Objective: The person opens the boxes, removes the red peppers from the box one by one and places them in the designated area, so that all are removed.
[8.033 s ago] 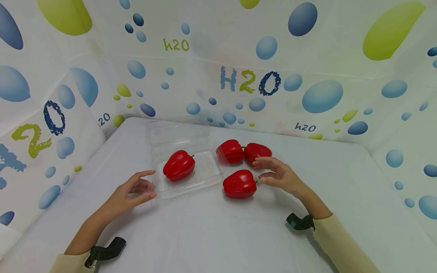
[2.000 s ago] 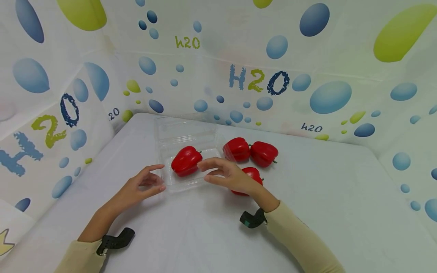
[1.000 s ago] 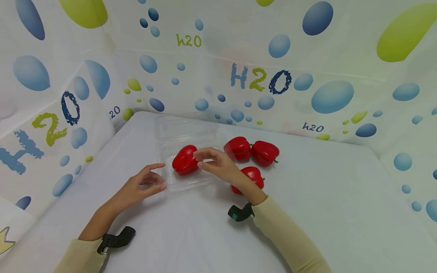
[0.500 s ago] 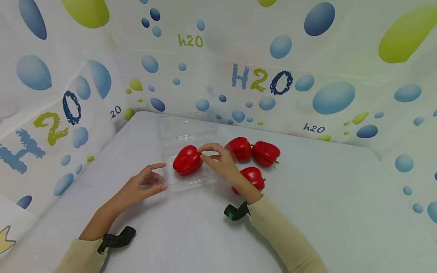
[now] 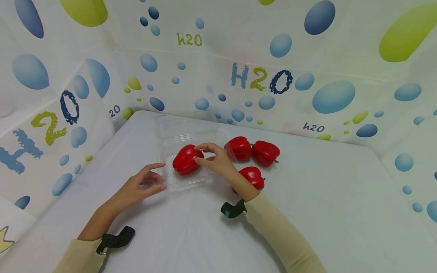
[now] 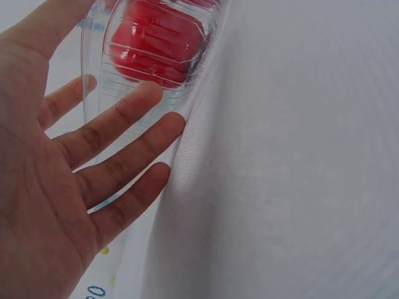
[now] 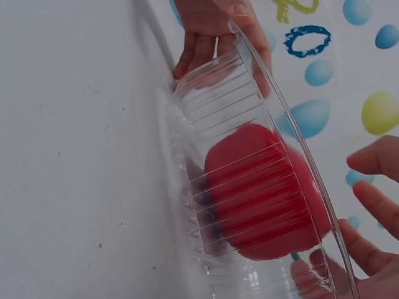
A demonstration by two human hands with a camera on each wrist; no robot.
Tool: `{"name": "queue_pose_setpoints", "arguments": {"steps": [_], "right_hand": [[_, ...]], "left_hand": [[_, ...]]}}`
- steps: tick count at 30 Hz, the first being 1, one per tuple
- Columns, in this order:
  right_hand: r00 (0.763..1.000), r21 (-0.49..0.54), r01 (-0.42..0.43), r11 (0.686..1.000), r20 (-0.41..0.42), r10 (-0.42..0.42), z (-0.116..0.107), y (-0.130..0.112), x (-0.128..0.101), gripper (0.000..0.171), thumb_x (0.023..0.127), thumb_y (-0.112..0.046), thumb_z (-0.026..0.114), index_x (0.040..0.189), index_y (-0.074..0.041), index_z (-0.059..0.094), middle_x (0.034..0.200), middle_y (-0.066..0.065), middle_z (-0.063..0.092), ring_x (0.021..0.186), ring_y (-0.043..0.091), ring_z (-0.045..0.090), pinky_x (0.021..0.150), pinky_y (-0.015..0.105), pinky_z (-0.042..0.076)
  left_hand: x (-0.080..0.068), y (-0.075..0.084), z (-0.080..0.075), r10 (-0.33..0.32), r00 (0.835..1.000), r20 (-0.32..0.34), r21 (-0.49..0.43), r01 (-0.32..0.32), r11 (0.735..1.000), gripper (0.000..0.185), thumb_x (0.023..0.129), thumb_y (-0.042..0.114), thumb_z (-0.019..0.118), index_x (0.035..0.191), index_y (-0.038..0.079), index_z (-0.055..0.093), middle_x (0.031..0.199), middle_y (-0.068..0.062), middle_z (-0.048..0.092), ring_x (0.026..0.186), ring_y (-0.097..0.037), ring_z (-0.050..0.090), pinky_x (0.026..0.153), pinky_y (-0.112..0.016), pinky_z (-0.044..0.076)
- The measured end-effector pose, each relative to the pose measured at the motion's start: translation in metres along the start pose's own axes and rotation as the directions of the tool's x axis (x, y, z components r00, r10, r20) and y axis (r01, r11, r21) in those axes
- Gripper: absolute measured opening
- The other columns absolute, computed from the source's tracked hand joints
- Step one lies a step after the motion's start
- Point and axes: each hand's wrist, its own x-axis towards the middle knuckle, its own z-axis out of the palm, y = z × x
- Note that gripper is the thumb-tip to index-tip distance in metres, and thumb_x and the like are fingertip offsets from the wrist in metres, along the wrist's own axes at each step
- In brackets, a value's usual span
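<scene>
Both hands work at the clear plastic clamshell tray: the left hand lies flat against its wall at 8 o'clock, while the right hand touches, fingers relaxed, the red bell pepper inside. Three more red peppers lie at 3 o'clock (four altogether). Backdrop reads "H2O".

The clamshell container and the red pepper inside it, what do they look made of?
Clamshell container: thin clear plastic, glossy; the table shows through and its walls are ribbed. Red bell pepper: smooth, shiny skin with highlights and a green stem; real or imitation, the look leaves open.
</scene>
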Motion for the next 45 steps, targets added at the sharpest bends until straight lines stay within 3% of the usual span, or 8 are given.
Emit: {"name": "queue_pose_setpoints", "arguments": {"steps": [5, 8, 12, 25, 37, 45], "right_hand": [[0.994, -0.114, -0.011, 0.993, 0.104, 0.023, 0.0010, 0.0011, 0.0033, 0.056, 0.081, -0.019, 0.071, 0.132, -0.024, 0.048, 0.137, 0.000, 0.045, 0.125, 0.023, 0.042, 0.095, 0.037, 0.046], [0.987, -0.188, 0.026, 0.982, 0.159, 0.004, 0.0022, 0.0012, 0.0037, 0.066, 0.080, -0.019, 0.072, 0.137, -0.026, 0.042, 0.142, 0.000, 0.040, 0.127, 0.020, 0.039, 0.097, 0.040, 0.045], [0.980, -0.215, 0.081, 0.973, 0.198, -0.038, 0.0034, 0.0009, 0.0021, 0.069, 0.080, -0.017, 0.072, 0.140, -0.025, 0.039, 0.144, 0.002, 0.038, 0.129, 0.021, 0.037, 0.098, 0.043, 0.044], [0.978, -0.244, 0.120, 0.962, 0.196, -0.073, 0.0042, 0.0027, 0.0006, 0.061, 0.080, -0.015, 0.072, 0.133, -0.022, 0.044, 0.139, 0.003, 0.040, 0.125, 0.020, 0.039, 0.094, 0.042, 0.047], [0.967, -0.242, 0.196, 0.950, 0.208, -0.147, 0.0053, 0.0048, 0.0014, 0.054, 0.080, -0.010, 0.071, 0.127, -0.020, 0.045, 0.148, 0.000, 0.033, 0.135, 0.021, 0.031, 0.100, 0.045, 0.043], [0.967, -0.264, 0.204, 0.943, 0.202, -0.153, 0.0053, 0.0061, 0.0010, 0.053, 0.079, -0.011, 0.072, 0.125, -0.020, 0.048, 0.145, 0.001, 0.037, 0.126, 0.021, 0.040, 0.093, 0.041, 0.048]], "left_hand": [[0.0005, -0.0010, 0.0000, 0.013, 1.000, -0.009, -0.004, -0.013, 1.000, 0.062, 0.085, 0.030, 0.068, 0.138, 0.019, 0.038, 0.099, 0.002, 0.064, 0.096, -0.007, 0.060, 0.088, -0.019, 0.047], [0.0005, -0.0018, 0.0002, 0.020, 1.000, -0.012, -0.007, -0.020, 1.000, 0.062, 0.085, 0.029, 0.068, 0.138, 0.018, 0.038, 0.099, 0.002, 0.064, 0.095, -0.005, 0.060, 0.087, -0.018, 0.047], [-0.0002, -0.0020, 0.0003, 0.025, 1.000, -0.014, -0.007, -0.025, 1.000, 0.062, 0.084, 0.029, 0.068, 0.138, 0.018, 0.038, 0.099, 0.002, 0.064, 0.094, -0.004, 0.059, 0.087, -0.018, 0.047], [-0.0002, -0.0028, 0.0011, 0.034, 0.999, -0.023, 0.004, -0.034, 0.999, 0.062, 0.084, 0.028, 0.068, 0.138, 0.019, 0.038, 0.098, 0.002, 0.064, 0.092, -0.002, 0.059, 0.086, -0.019, 0.048], [0.0006, -0.0023, 0.0006, 0.029, 0.999, -0.016, 0.003, -0.029, 1.000, 0.062, 0.085, 0.029, 0.068, 0.138, 0.020, 0.038, 0.098, 0.003, 0.064, 0.093, -0.002, 0.059, 0.086, -0.019, 0.048], [0.0003, -0.0030, 0.0009, 0.039, 0.999, -0.021, 0.004, -0.039, 0.999, 0.062, 0.085, 0.028, 0.068, 0.138, 0.019, 0.038, 0.096, 0.003, 0.064, 0.092, -0.002, 0.059, 0.086, -0.018, 0.048]]}}
